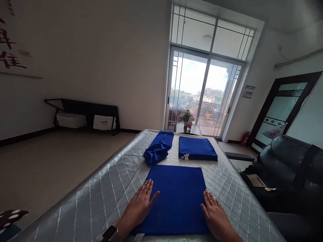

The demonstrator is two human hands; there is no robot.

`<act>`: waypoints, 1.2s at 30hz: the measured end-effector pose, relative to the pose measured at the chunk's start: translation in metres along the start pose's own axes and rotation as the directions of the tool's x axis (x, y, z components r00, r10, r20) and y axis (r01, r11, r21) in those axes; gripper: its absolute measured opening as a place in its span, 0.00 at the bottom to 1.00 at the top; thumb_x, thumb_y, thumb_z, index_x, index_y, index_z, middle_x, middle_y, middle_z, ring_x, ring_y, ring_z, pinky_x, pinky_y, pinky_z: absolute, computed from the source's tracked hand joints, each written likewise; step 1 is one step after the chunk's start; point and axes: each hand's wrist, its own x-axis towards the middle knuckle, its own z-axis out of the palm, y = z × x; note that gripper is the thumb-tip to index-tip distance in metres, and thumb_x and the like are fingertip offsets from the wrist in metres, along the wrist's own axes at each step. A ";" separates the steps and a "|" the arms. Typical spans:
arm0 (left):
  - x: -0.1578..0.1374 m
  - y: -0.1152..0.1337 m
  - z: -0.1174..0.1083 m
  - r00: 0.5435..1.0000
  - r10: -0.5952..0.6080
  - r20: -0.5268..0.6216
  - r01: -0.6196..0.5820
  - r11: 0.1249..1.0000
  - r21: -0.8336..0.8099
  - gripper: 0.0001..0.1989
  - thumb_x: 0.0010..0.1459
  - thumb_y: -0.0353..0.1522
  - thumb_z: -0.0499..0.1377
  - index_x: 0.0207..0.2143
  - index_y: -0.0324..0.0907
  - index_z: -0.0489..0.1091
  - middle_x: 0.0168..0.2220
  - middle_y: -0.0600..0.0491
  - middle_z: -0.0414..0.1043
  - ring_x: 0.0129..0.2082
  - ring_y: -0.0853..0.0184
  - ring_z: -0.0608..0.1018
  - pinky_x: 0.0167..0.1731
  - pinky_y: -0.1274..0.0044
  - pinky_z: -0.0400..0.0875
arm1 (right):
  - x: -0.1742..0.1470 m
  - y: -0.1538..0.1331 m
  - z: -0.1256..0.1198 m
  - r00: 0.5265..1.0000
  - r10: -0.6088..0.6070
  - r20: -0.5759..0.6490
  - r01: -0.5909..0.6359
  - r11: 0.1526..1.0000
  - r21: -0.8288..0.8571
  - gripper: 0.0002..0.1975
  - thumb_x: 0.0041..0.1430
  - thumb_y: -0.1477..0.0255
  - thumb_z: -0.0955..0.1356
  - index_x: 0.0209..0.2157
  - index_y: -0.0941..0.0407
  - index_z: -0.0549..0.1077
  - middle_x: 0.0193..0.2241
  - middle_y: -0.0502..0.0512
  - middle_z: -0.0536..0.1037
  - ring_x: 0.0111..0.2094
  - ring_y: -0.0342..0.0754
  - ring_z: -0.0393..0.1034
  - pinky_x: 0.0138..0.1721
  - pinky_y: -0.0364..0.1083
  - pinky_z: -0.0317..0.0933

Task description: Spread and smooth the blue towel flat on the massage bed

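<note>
A flat blue cloth [179, 198], squared at its corners, lies in front of me on the table, with a pale tag showing at its near left corner. Along its left edge rests my left hand [141, 201], fingers stretched and thumb lying on the fabric. My right hand [214, 210] lies flat by the right edge, its fingers extended and touching the cloth's side. Beyond it, to the right, sits a neat stack of folded blue cloths [197, 147] with white tags at the front. A crumpled blue cloth [158, 148] lies to the left of that stack.
A silvery quilted cover [101, 198] spreads over the table. Past its far end a small table [179, 128] bears a plant [186, 115] and a bottle [189, 121]. To the right stands a black sofa [285, 161]; a low black rack [91, 109] is by the left wall.
</note>
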 end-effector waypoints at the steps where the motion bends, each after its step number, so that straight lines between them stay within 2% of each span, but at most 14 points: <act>1: 0.000 0.000 0.000 0.999 -0.012 0.040 0.012 1.000 0.006 0.39 0.66 0.54 0.36 0.67 0.37 0.55 0.67 0.43 0.57 0.67 0.57 0.59 0.63 0.61 0.56 | -0.002 0.000 0.003 1.000 0.005 0.000 -0.005 1.000 0.008 0.33 0.68 0.58 0.48 0.69 0.58 0.46 0.69 0.49 0.42 0.70 0.49 0.36 0.68 0.53 0.36; 3: 0.001 0.001 -0.002 0.992 -0.023 0.125 0.021 1.000 0.014 0.40 0.66 0.54 0.37 0.67 0.34 0.53 0.68 0.41 0.52 0.68 0.57 0.56 0.65 0.62 0.54 | -0.004 -0.001 0.009 0.999 0.010 -0.032 -0.009 1.000 0.022 0.33 0.68 0.58 0.49 0.69 0.58 0.45 0.69 0.49 0.42 0.70 0.48 0.35 0.68 0.54 0.35; 5: 0.001 0.002 -0.004 0.988 -0.033 0.153 0.031 0.999 0.016 0.39 0.67 0.53 0.37 0.67 0.34 0.52 0.69 0.41 0.50 0.69 0.58 0.54 0.66 0.63 0.52 | -0.005 -0.001 0.015 0.997 0.012 -0.074 -0.010 1.000 0.024 0.33 0.68 0.58 0.49 0.69 0.58 0.45 0.69 0.49 0.42 0.70 0.49 0.35 0.69 0.54 0.34; 11: -0.001 0.002 -0.007 0.991 -0.017 0.136 0.016 1.000 0.010 0.37 0.67 0.53 0.37 0.68 0.38 0.51 0.69 0.44 0.50 0.69 0.59 0.54 0.65 0.62 0.53 | -0.006 -0.001 0.014 0.998 0.013 -0.056 -0.013 1.000 0.007 0.33 0.68 0.58 0.48 0.69 0.57 0.44 0.69 0.47 0.41 0.70 0.48 0.34 0.69 0.54 0.33; 16: 0.002 0.003 -0.011 0.991 -0.048 0.125 0.044 0.998 0.036 0.37 0.67 0.52 0.38 0.67 0.36 0.52 0.68 0.42 0.52 0.68 0.57 0.56 0.65 0.61 0.56 | -0.008 -0.002 0.009 1.000 0.015 -0.022 -0.015 1.000 0.001 0.33 0.67 0.59 0.48 0.69 0.57 0.43 0.69 0.47 0.39 0.70 0.48 0.33 0.69 0.54 0.32; 20: 0.006 0.016 -0.022 0.996 -0.045 0.073 0.041 0.998 0.050 0.37 0.67 0.52 0.41 0.67 0.36 0.52 0.68 0.41 0.53 0.67 0.54 0.57 0.64 0.59 0.57 | -0.006 0.000 0.012 0.999 0.007 -0.041 -0.007 1.000 0.011 0.33 0.67 0.58 0.48 0.69 0.58 0.44 0.69 0.48 0.39 0.70 0.49 0.33 0.69 0.54 0.32; 22: 0.007 0.033 -0.028 0.997 0.013 0.078 -0.015 1.000 0.027 0.35 0.67 0.51 0.43 0.68 0.39 0.51 0.68 0.44 0.52 0.67 0.54 0.57 0.64 0.60 0.57 | -0.005 0.001 0.014 0.999 0.003 -0.048 -0.002 1.000 0.017 0.33 0.67 0.58 0.48 0.69 0.58 0.44 0.69 0.48 0.40 0.70 0.49 0.33 0.69 0.54 0.32; 24: 0.005 0.057 -0.034 0.985 0.096 0.142 -0.093 0.995 -0.026 0.34 0.67 0.51 0.43 0.68 0.42 0.50 0.69 0.47 0.51 0.68 0.56 0.57 0.65 0.62 0.57 | -0.004 0.002 0.016 0.999 -0.001 -0.052 0.002 1.000 0.024 0.33 0.67 0.59 0.48 0.69 0.59 0.45 0.69 0.48 0.40 0.70 0.49 0.34 0.69 0.55 0.33; 27: 0.002 0.105 -0.041 0.938 0.241 0.250 -0.209 0.967 -0.146 0.33 0.68 0.50 0.43 0.69 0.44 0.47 0.69 0.49 0.48 0.68 0.58 0.55 0.65 0.64 0.56 | -0.004 0.003 0.018 0.998 -0.008 -0.069 0.010 0.999 0.033 0.32 0.68 0.59 0.49 0.69 0.59 0.45 0.69 0.49 0.41 0.70 0.49 0.34 0.69 0.55 0.33; 31: 0.010 0.176 -0.045 0.862 0.434 0.264 -0.348 0.883 -0.315 0.33 0.69 0.49 0.42 0.69 0.44 0.44 0.69 0.49 0.47 0.69 0.59 0.53 0.66 0.64 0.54 | -0.002 0.006 0.024 0.996 -0.023 -0.086 0.024 1.000 0.006 0.31 0.68 0.61 0.50 0.68 0.58 0.46 0.69 0.50 0.41 0.70 0.50 0.34 0.69 0.56 0.34; 34: 0.023 0.221 -0.039 0.831 0.488 0.266 -0.364 0.840 -0.404 0.32 0.70 0.47 0.39 0.70 0.42 0.42 0.70 0.49 0.45 0.70 0.60 0.49 0.68 0.65 0.49 | 0.001 0.010 0.030 0.996 -0.064 -0.065 0.062 0.998 -0.033 0.31 0.67 0.61 0.53 0.68 0.56 0.48 0.69 0.51 0.42 0.70 0.53 0.34 0.68 0.59 0.34; 36: 0.029 0.240 -0.033 0.842 0.461 0.279 -0.323 0.847 -0.422 0.32 0.70 0.46 0.36 0.70 0.39 0.43 0.70 0.47 0.45 0.70 0.61 0.48 0.68 0.66 0.48 | 0.002 0.012 0.033 0.994 -0.094 -0.054 0.091 0.995 -0.050 0.31 0.66 0.60 0.55 0.68 0.53 0.47 0.69 0.51 0.41 0.70 0.54 0.33 0.68 0.60 0.33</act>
